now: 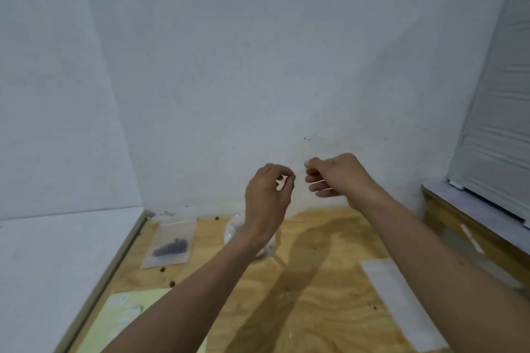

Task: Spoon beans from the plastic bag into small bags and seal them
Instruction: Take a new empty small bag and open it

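Observation:
Both my hands are raised in front of the white wall, above the wooden table [315, 281]. My left hand [269, 195] and my right hand [335, 175] each pinch one end of a small clear bag [299, 180], which is almost invisible against the wall; only thin white strips show at the fingertips. Whether it holds beans I cannot tell. On the table at the left lies a small bag with dark beans [172, 243], flat. A larger clear plastic bag [233, 228] sits behind my left wrist, mostly hidden. No spoon is visible.
A few loose beans [172, 284] lie near the filled bag. A pale yellow sheet [129, 315] covers the near left corner. A long white strip [401, 304] lies at the right. White walls close the back and left; a ledge [473, 209] runs along the right.

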Action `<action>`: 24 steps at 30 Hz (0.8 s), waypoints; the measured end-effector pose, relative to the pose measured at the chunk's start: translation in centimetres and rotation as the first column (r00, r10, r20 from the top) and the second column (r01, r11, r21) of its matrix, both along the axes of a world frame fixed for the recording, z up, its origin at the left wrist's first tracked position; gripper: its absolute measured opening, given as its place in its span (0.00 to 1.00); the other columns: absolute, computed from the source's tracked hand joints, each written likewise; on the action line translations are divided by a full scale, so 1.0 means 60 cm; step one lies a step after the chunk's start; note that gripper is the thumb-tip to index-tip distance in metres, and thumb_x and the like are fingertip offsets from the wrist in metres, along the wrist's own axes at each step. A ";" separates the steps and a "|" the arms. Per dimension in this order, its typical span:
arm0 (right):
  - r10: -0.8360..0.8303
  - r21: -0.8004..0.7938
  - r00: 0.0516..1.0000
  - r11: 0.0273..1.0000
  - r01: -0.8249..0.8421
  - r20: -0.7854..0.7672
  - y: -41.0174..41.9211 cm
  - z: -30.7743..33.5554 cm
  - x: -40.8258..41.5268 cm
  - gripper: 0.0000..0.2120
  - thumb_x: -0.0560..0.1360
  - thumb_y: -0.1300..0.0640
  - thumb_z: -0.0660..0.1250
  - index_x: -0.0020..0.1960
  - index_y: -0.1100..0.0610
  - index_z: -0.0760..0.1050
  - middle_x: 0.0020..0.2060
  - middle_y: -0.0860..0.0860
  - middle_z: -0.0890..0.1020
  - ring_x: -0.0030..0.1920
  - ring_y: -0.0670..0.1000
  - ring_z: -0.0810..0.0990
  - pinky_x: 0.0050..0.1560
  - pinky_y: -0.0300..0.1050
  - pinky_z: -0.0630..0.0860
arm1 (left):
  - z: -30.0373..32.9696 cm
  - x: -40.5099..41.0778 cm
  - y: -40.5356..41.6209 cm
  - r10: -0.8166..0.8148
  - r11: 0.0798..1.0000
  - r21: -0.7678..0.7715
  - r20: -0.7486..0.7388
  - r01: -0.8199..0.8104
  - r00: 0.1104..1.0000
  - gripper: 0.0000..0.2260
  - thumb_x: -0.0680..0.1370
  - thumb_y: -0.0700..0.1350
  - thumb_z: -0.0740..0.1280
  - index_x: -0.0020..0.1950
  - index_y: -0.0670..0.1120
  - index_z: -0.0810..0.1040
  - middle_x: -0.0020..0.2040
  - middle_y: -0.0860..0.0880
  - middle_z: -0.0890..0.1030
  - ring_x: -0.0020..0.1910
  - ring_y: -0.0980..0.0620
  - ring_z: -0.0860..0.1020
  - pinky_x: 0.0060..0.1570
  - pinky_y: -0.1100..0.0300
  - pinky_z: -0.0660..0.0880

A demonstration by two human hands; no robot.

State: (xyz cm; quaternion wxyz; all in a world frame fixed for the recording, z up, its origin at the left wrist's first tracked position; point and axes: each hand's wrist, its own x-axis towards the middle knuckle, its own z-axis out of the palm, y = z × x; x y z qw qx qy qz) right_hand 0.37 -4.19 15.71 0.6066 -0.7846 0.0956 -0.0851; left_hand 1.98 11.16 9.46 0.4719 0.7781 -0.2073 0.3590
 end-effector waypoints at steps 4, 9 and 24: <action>0.047 0.125 0.999 0.991 -0.049 0.020 0.061 -0.008 0.023 0.07 0.74 0.65 0.71 0.45 0.71 0.82 0.37 0.61 0.84 0.31 0.52 0.84 0.34 0.41 0.83 | -0.011 -0.006 0.056 0.008 0.996 0.084 -0.088 0.000 0.996 0.08 0.77 0.45 0.74 0.53 0.43 0.83 0.50 0.51 0.85 0.49 0.52 0.81 0.51 0.53 0.78; 0.162 0.101 0.985 0.981 -0.168 0.064 0.112 -0.041 0.051 0.13 0.74 0.58 0.76 0.43 0.70 0.83 0.31 0.56 0.83 0.30 0.49 0.80 0.40 0.42 0.82 | -0.005 -0.017 0.106 -0.029 0.999 -0.039 -0.284 0.019 0.958 0.12 0.76 0.52 0.75 0.54 0.47 0.82 0.47 0.55 0.84 0.47 0.60 0.81 0.47 0.70 0.75; 0.327 -0.064 0.937 0.945 -0.322 0.123 0.122 -0.081 0.094 0.13 0.78 0.56 0.73 0.45 0.66 0.83 0.39 0.59 0.87 0.40 0.53 0.87 0.50 0.49 0.85 | 0.007 0.027 0.147 -0.218 0.939 -0.344 -0.559 0.015 0.800 0.04 0.77 0.39 0.71 0.48 0.39 0.85 0.40 0.42 0.86 0.39 0.45 0.86 0.44 0.51 0.85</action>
